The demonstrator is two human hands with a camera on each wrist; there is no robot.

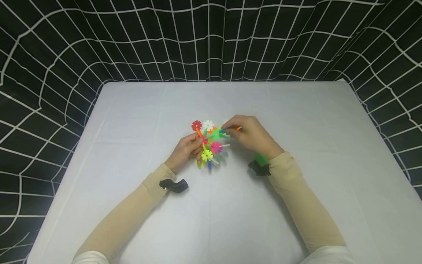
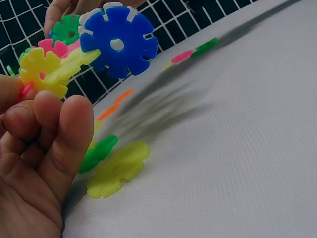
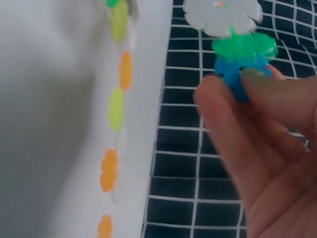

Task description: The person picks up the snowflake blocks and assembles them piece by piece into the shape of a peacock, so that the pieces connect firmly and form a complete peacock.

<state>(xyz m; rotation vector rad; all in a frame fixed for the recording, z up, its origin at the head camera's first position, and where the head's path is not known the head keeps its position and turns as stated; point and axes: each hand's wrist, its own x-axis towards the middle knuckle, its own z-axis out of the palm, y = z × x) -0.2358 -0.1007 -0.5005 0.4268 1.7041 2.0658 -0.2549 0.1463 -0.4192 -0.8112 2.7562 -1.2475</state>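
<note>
Near the middle of the table, my left hand (image 1: 187, 149) pinches a cluster of slotted plastic flower discs joined edge to edge. A pink disc (image 1: 216, 147) and a yellow disc (image 1: 207, 155) face up in it. In the left wrist view, another yellow disc (image 2: 34, 64) lies by the fingertips and a large blue disc (image 2: 136, 42) stands out beyond them. From the right, my right hand (image 1: 253, 134) pinches a blue disc (image 3: 230, 72) between thumb and fingers. Against this disc is a green one (image 3: 242, 47), with a white disc (image 3: 223, 15) above. The palm hides part of the blue disc.
Loose discs lie on the white table (image 1: 148, 220), among them a yellow-green disc (image 2: 119, 168), a green one (image 2: 99, 152) and an orange one (image 3: 126, 71). A dark cloth (image 1: 184, 47) with white grid lines surrounds the table's back and sides.
</note>
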